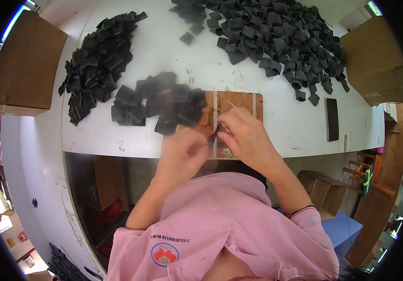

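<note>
My left hand (185, 146) and my right hand (247, 136) meet over a brown board (235, 99) at the table's near edge. Pinched between their fingertips is a small black piece (214, 135), mostly hidden by the fingers. Both hands are closed. Pale strips run across the board, and its surface is stained. Just left of the right hand's reach, a loose heap of flat black pieces (164, 100) overlaps the board's left part. Its outline is slightly blurred.
On the white table (164, 51) lie a long pile of flat black pieces (100, 63) at left and a large pile of black tube-shaped sleeves (276, 35) at far right. A dark flat bar (332, 119) rests at right. Cardboard boxes (28, 63) flank both sides. A blue stool (344, 232) stands below.
</note>
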A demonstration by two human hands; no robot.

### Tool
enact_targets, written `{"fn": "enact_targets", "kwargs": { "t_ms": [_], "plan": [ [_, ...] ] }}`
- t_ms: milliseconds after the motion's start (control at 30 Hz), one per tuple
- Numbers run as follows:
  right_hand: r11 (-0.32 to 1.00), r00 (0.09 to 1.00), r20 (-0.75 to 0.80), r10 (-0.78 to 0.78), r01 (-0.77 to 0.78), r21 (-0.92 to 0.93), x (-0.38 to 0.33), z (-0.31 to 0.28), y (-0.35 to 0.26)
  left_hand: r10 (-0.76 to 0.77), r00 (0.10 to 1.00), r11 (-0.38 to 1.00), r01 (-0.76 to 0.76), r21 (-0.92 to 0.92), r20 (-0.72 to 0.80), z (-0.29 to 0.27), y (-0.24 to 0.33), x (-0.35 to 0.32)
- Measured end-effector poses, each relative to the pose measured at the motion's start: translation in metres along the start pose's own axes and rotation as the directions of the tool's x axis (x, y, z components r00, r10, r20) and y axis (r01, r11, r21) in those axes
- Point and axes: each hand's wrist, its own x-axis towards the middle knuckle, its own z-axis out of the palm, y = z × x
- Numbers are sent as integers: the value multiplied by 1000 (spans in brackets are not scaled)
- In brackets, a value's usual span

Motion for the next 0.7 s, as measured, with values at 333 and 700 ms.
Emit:
{"fn": "enact_targets", "kwargs": {
  "t_ms": [333, 700],
  "plan": [
    [999, 770, -638, 16, 11, 38, -3, 37, -24, 209, 851, 974, -138, 180, -482, 43, -1, -10],
    [342, 912, -163, 377, 26, 939, -5, 30, -3, -328, 944, 290, 127, -949, 26, 14, 15, -9]
  ]
}}
